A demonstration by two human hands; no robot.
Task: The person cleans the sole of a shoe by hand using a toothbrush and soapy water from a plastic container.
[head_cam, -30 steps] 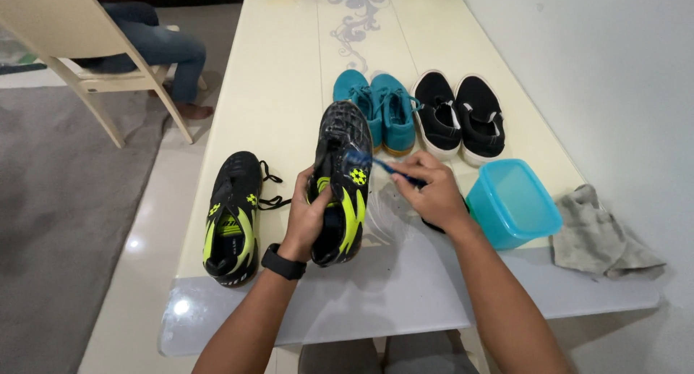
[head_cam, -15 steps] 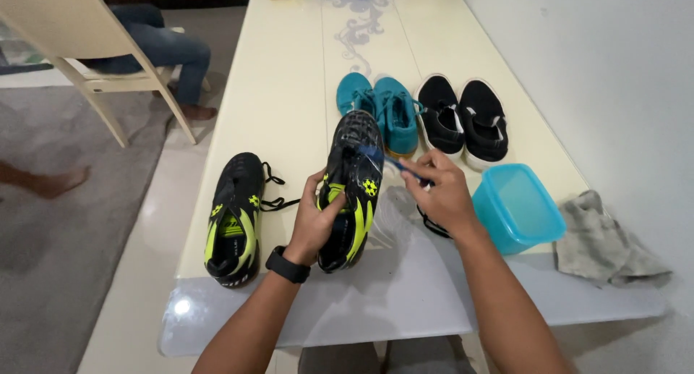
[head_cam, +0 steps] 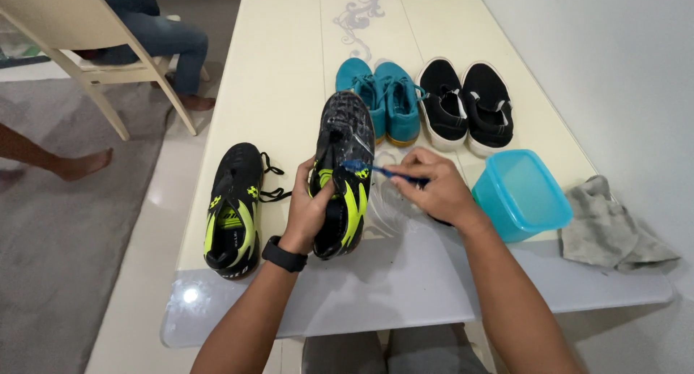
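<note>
Left hand: the left hand [head_cam: 309,207], a black watch [head_cam: 284,254] on its wrist, is closed round the middle of a black and yellow football boot [head_cam: 344,173] and holds it tilted up off the table [head_cam: 289,77], toe pointing away.
Right hand: the right hand [head_cam: 434,189] is closed on the handle of a blue toothbrush [head_cam: 377,171]; its head lies against the boot's upper, near the laces.
Boot in hand: at the near middle of the table, between the other boot and the blue tub.
Hidden or unclear: the hand covers the back end of the brush handle; the bristles are too small to make out. Something dark under the right hand is mostly covered and cannot be told. Clear crumpled plastic [head_cam: 394,200] lies beside the boot, hard to read against the table.
Football boots: two, the second boot [head_cam: 233,207] lying flat to the left, laces loose.
Teal trainers: two, a teal pair [head_cam: 379,99] side by side beyond the held boot.
Black slip-ons: two, a black pair [head_cam: 466,106] with white soles, just right of the teal ones.
Tub: one blue plastic tub [head_cam: 522,193], open, near the right wrist.
Cloth: one grey rag [head_cam: 611,226] at the table's right edge.
Other people: a seated person's jeans [head_cam: 155,34] on a pale chair [head_cam: 79,34], cut off at the top; a bare foot [head_cam: 76,164] at the left edge.
</note>
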